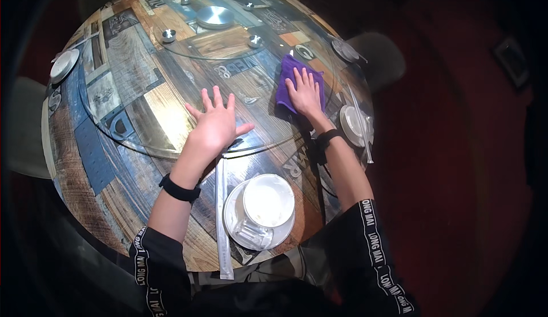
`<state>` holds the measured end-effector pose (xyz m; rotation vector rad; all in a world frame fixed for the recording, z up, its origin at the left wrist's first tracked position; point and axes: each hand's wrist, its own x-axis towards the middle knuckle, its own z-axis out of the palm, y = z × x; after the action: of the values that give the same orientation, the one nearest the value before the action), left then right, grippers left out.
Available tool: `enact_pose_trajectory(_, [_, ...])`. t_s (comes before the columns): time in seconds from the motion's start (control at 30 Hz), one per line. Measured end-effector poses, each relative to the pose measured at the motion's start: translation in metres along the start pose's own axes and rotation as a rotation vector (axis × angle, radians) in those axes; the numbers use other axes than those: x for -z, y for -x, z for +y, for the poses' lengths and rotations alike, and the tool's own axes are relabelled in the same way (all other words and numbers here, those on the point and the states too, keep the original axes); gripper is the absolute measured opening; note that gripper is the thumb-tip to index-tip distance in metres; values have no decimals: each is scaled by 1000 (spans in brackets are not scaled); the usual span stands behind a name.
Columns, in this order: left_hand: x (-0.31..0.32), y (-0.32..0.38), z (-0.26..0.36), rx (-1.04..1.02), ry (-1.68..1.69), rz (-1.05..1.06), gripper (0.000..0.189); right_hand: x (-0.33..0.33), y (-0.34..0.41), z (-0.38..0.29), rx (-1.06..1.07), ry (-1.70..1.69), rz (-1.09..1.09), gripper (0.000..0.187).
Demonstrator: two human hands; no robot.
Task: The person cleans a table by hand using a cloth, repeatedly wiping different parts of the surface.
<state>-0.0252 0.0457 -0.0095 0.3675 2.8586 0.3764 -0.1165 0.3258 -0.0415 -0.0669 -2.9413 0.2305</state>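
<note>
My left hand is spread over the near part of a round glass turntable, fingers apart and nothing held. Whether its palm touches the glass I cannot tell. To its right, my right hand lies flat on a purple cloth, fingers spread on top. The cloth rests on the glass near its right edge. Close before me are a white bowl, a small clear glass and a white plate under them. A wrapped chopstick packet lies beside the plate and pokes past the table edge.
The round table has a printed wood-plank pattern. Under the glass stand a metal hub and several small metal supports. White dishes and another wrapped packet sit around the rim. Chairs surround it.
</note>
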Motion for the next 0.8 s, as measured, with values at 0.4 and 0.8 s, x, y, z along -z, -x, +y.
enact_pose_trajectory(0.4, [-24, -3, -19, -72, -110, 348, 94, -12, 26, -15, 355, 12, -1, 67])
enact_pose_trajectory(0.8, [-25, -38, 38, 40, -91, 48, 69, -10, 13, 4, 670, -57, -84, 57])
